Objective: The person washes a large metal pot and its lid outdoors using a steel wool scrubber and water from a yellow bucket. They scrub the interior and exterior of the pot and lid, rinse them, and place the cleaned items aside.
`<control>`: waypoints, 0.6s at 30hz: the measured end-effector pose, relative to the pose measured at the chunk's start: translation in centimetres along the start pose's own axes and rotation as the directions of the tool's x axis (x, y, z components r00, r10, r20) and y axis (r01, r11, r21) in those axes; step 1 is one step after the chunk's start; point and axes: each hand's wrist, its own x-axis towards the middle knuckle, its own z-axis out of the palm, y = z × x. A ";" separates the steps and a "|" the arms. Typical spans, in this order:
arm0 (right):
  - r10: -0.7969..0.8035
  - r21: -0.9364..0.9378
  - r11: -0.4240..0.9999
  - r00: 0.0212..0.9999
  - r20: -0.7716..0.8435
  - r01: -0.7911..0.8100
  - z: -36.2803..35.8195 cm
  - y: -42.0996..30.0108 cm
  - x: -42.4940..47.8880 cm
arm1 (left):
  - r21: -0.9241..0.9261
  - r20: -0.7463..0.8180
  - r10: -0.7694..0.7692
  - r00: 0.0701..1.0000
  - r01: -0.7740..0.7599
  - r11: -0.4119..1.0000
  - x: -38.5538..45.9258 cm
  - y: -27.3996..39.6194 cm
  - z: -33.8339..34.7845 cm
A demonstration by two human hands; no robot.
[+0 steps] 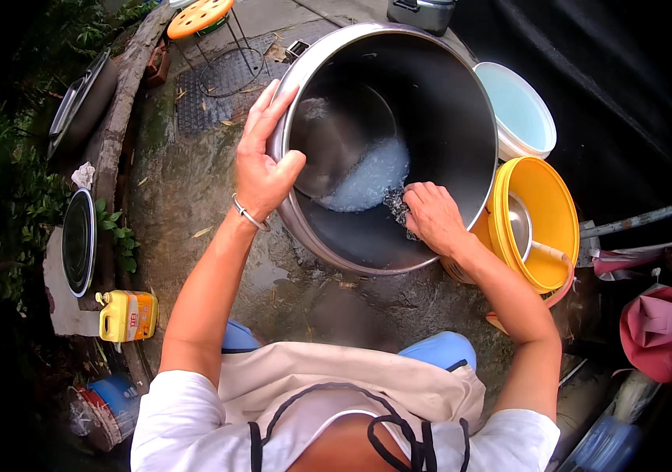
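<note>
A large stainless steel pot point(395, 259) leans with its mouth towards me, and foamy water point(371, 177) lies pooled inside it. My left hand point(265, 159) grips the pot's left rim, fingers along the outer edge and thumb by the opening; a metal bangle circles that wrist. Inside the pot, at the lower right, my right hand point(433, 218) holds a metal scouring pad point(396, 206) against the wall beside the foam. The fingertips of this hand are partly hidden by the pad.
Right of the pot stand a yellow bucket point(557, 218) holding a metal ladle point(518, 227) and a white bucket point(515, 112). A yellow detergent jug point(128, 315) and a round lid point(78, 242) are at left. An orange stool point(199, 17) stands behind, on wet ground.
</note>
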 end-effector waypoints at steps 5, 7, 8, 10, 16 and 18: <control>0.002 -0.147 0.989 0.998 0.069 0.008 8.3 5.2 5.6 | 0.006 0.070 0.091 0.993 -0.092 0.996 -2.5 2.2 0.3; 0.262 -0.245 0.946 0.946 0.192 -0.212 15.3 7.9 5.1 | 0.003 0.103 0.122 0.987 -0.123 0.992 -3.5 2.3 0.3; 0.338 -0.252 0.929 0.901 0.272 -0.272 17.8 6.4 5.8 | 0.001 0.078 0.097 0.992 -0.097 0.995 -3.9 2.1 -0.2; 0.491 -0.122 0.866 0.775 0.399 -0.485 21.4 1.1 8.4 | -0.008 0.050 0.065 0.997 -0.065 0.998 -4.6 1.8 -1.0; 0.442 0.818 0.250 0.813 0.379 -0.517 20.1 -13.7 15.7 | 0.073 0.045 0.093 0.995 -0.097 0.993 -4.4 1.3 -0.7; 0.385 0.963 0.113 0.904 0.186 -0.246 15.1 -15.2 14.2 | 0.060 0.052 0.082 0.995 -0.085 0.995 -3.9 1.7 -0.4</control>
